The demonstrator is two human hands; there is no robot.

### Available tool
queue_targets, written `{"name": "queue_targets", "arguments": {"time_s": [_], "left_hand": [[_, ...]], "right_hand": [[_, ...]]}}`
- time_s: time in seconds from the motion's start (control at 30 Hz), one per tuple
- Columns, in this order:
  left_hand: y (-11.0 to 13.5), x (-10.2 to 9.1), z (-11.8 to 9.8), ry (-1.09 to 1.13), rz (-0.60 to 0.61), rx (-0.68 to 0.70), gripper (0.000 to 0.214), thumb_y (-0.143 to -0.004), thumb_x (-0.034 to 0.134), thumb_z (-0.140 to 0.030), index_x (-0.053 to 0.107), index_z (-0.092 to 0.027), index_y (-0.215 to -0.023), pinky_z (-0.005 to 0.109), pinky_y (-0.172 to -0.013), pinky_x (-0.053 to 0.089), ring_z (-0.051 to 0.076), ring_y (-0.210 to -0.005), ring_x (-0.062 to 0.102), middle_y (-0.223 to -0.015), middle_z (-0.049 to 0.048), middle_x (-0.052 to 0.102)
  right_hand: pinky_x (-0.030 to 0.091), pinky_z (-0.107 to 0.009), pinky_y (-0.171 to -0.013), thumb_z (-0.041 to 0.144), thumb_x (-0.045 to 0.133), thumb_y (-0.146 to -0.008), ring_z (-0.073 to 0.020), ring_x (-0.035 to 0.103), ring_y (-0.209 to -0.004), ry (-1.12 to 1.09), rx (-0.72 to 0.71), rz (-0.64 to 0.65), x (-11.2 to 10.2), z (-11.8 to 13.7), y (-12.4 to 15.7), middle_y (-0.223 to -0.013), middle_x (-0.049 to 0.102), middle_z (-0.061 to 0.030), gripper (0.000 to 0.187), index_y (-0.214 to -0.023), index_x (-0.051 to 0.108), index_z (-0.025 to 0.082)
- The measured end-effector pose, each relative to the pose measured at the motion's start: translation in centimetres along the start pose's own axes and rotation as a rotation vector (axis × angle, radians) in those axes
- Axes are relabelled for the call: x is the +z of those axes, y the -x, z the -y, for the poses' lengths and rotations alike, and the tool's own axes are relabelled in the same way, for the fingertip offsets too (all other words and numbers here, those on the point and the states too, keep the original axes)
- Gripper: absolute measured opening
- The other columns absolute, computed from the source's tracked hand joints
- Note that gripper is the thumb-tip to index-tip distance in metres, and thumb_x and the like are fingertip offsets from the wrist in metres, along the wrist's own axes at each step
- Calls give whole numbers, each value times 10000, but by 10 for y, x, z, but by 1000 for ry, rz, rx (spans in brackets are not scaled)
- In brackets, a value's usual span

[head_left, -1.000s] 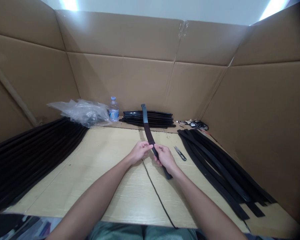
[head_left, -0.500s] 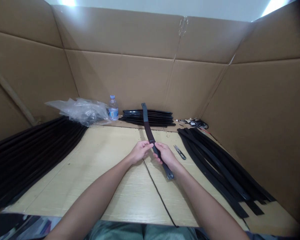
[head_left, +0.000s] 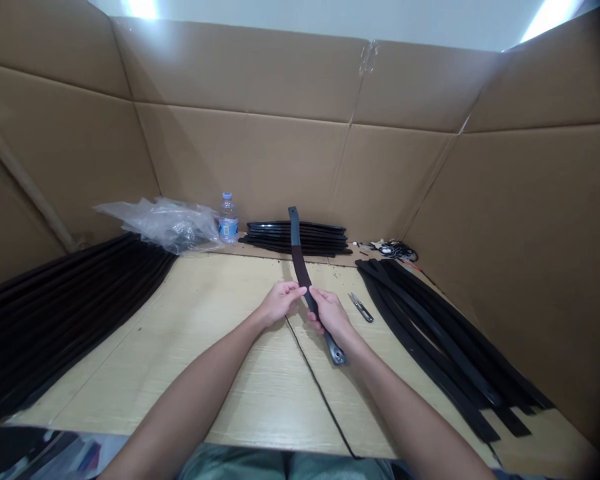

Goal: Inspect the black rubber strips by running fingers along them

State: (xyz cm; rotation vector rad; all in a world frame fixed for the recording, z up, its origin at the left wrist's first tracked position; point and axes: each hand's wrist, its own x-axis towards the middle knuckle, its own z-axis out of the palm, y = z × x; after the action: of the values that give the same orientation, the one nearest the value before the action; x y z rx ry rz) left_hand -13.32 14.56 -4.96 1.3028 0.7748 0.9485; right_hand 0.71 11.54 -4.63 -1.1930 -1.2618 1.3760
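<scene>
My right hand is closed around the lower half of a curved dark strip, which has a dark brown middle part and grey-black ends with holes. The strip slants from the back of the table toward me. At its left edge my left hand is closed, thumb and forefinger pinched against the strip. A thin black cord runs from under my left hand over the table to its front edge. How the cord passes through the fingers is hidden. Small thread snips lie just right of my right hand.
Long black strips lie at the right, and a pile of dark strips at the left. Behind are stacked curved strips, a water bottle, clear plastic bags and tangled cord. Cardboard walls surround the table.
The strip has turned slightly in my hands, its far end shifting a little right and its near end a little left. The view has tilted slightly. Both hands keep their grip.
</scene>
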Motion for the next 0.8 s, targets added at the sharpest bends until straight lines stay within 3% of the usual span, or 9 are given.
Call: {"name": "queue_targets", "arguments": {"time_s": [0.17,0.27,0.5,0.8], "left_hand": [[1,-3,-1,16,-4,0,385,-683,600,-481,440,-132,-714,144,-386,104,-14,-324,228,-400,-99,281],[0,-3,1,39,-66,7,408,-657,627,-481,407,-138,-684,137,-387,99,-20,-319,220,-394,-104,281],[-1,4,2,52,-118,-2,404,-626,662,-462,506,-110,-747,133,-391,141,-27,-324,233,-405,-89,372],[0,5,1,83,-150,3,408,-624,662,-471,487,-110,-697,151,-386,97,-32,-338,219,-418,-95,318]], "right_hand": [[267,-176,-259,562,435,-790,-84,398,-299,-2,-60,-26,2,-4,-1,-462,491,35,394,-794,509,175],[280,-181,-276,516,445,-794,-91,422,-325,16,-87,-77,2,-5,-2,-485,522,16,358,-764,521,168],[303,-190,-348,504,483,-779,-86,433,-398,35,-113,-115,3,-2,-2,-556,533,-20,386,-693,548,134],[303,-196,-416,472,621,-704,-73,389,-442,63,-196,-81,1,-1,2,-500,473,27,356,-652,576,122]]}}
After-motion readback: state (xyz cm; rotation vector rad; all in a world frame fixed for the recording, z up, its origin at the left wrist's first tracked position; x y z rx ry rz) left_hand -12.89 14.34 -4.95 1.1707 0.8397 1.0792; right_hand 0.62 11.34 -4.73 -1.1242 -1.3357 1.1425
